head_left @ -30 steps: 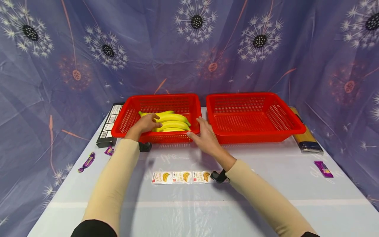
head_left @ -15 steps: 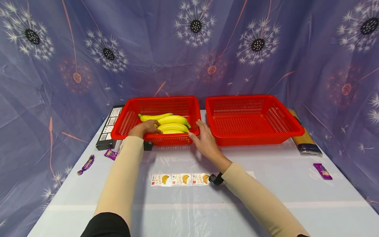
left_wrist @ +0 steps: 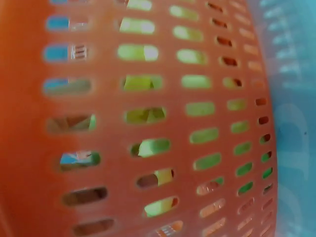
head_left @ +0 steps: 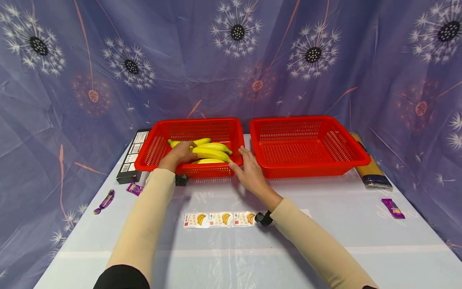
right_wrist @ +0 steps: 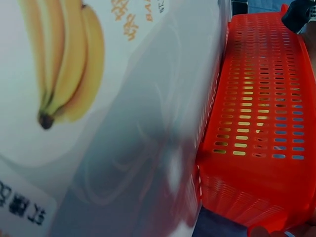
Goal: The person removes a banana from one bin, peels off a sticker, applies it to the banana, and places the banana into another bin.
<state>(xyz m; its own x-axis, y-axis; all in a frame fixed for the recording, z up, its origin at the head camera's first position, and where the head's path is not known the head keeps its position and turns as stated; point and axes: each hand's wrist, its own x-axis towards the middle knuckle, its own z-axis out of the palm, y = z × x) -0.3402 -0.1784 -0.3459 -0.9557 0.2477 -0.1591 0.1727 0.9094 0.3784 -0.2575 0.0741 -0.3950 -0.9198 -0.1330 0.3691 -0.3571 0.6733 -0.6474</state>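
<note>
A yellow banana (head_left: 212, 153) lies in the left red basket (head_left: 209, 171), its left end pinched between the thumb and fingers of the left hand (head_left: 180, 154), which reaches in over the near rim. Other bananas (head_left: 221, 147) lie beside it, near and far. The right hand (head_left: 251, 173) rests at that basket's near right corner, thumb and fingers spread apart and fairly straight, with no banana in it. Just to the right stands a second red basket (head_left: 314, 170), a yellow package with a dark end (head_left: 377, 174) along its right side. A black box (head_left: 128, 177) stands left of the left basket. Nearer on the white table (head_left: 216, 267) lie a strip of banana-printed cards (head_left: 226, 219) and, farther out, purple-wrapped sweets (head_left: 104, 202) to left and right.
</note>
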